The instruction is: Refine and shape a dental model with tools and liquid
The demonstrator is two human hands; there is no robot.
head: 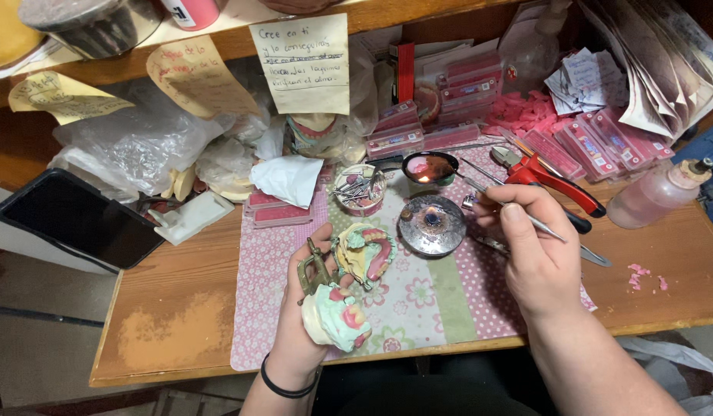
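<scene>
Black flat tablet (77, 218): it lies at the left edge of the frame, on the corner of the brown wooden worktop (179, 308). Part of it seems to hang past the edge, so a bump could knock it down.

Clear plastic bags (133, 142): they are heaped in the upper left, near the yellow paper notes (63, 96). They burn and melt easily, so they must stay well away from the flame.

Left hand (310, 308): low in the middle of the frame. Its fingers are wrapped around the brass hinged frame with pale green plaster tooth models and pink wax gums (345, 289). The top half is tipped open. If the hold gets loose, the model could drop on the pink flowered mat (418, 296) and the plaster could chip.

Small round tin of metal drill bits (359, 189): it stands just above the model. A sleeve or wrist could tip it and spill the bits.

Round metal burner lid (432, 225): in the middle, near both hands. It may be hot, I cannot tell.

Metal spoon over a small flame (430, 168): just above the lid, and it glows. The white crumpled tissue (289, 179) is near it and could catch fire.

Right hand (530, 254): right of the middle. Its fingers are pinched shut on the thin metal carving tool (553, 229). The tip may be hot. Pressing too hard could gouge the soft wax, or it could burn skin.

Red-handled pliers (553, 181): just behind the right hand; a knuckle could bump them.

Cloudy plastic bottle of pinkish liquid (653, 196): at the right. It could tip and spill toward the flame.
</scene>
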